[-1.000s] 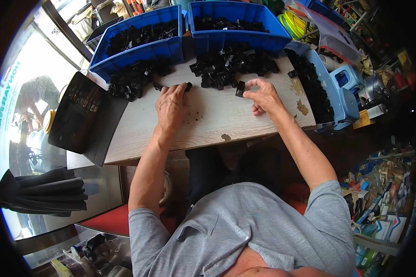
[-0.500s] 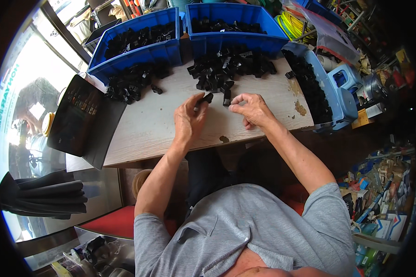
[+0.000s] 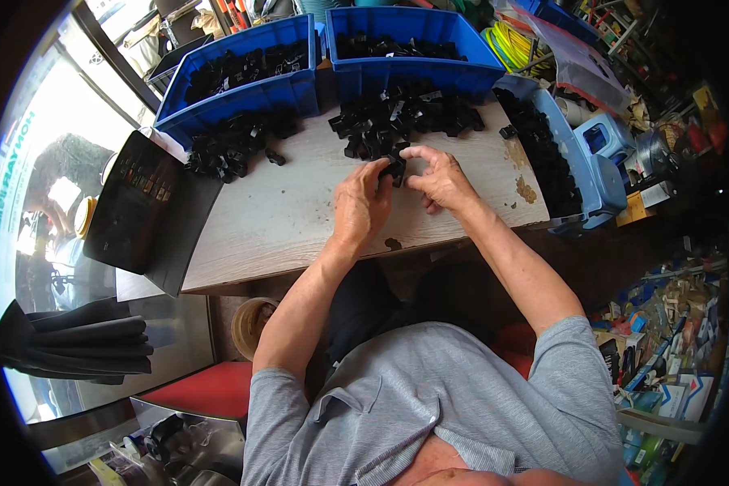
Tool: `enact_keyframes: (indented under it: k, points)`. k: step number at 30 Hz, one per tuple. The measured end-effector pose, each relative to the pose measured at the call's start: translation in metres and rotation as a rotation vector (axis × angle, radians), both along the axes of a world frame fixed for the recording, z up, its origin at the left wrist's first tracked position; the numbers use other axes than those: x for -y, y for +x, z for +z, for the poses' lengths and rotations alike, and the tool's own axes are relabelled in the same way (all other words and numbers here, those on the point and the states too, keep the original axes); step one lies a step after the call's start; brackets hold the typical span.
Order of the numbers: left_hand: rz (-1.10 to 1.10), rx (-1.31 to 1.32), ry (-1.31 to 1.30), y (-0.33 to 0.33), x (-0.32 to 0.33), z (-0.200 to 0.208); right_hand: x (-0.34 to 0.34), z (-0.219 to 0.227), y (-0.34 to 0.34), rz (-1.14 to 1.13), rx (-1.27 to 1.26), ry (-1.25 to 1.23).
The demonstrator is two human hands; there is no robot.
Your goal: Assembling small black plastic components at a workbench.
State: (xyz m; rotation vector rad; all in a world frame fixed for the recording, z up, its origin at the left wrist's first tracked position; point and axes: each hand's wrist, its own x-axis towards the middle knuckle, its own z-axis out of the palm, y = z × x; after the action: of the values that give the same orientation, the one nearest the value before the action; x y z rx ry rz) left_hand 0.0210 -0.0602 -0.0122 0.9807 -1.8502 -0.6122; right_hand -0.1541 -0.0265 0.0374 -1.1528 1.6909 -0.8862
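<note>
Tbl (image 3: 271,219) edge nr | wide gap to tablet (image 3: 134,202) | L hand (image 3: 359,207) pinching blk pc (image 3: 394,168), R hand (image 3: 447,185): can't tell

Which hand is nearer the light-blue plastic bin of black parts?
Right. The right hand is left of the light-blue bin, not touching it; the left hand is farther left.

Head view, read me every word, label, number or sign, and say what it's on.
Teal lettering on the window: partly legible, but I don't copy out wording.
Tablet: small pale marks, too small to read.
White packets: print too small to read.
Black parts: pale marks, too small to read.
</note>
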Motion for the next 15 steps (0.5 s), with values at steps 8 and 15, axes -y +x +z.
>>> enact_keyframes:
  k: [8, 15]
  points:
    - [-0.024, 0.172, -0.099, -0.004, -0.002, 0.003, 0.008, -0.001, -0.002, 0.060, -0.054, 0.051]
    - [-0.123, 0.207, -0.180, 0.000, 0.009, 0.007, 0.008, -0.006, -0.005, 0.052, -0.066, 0.046]
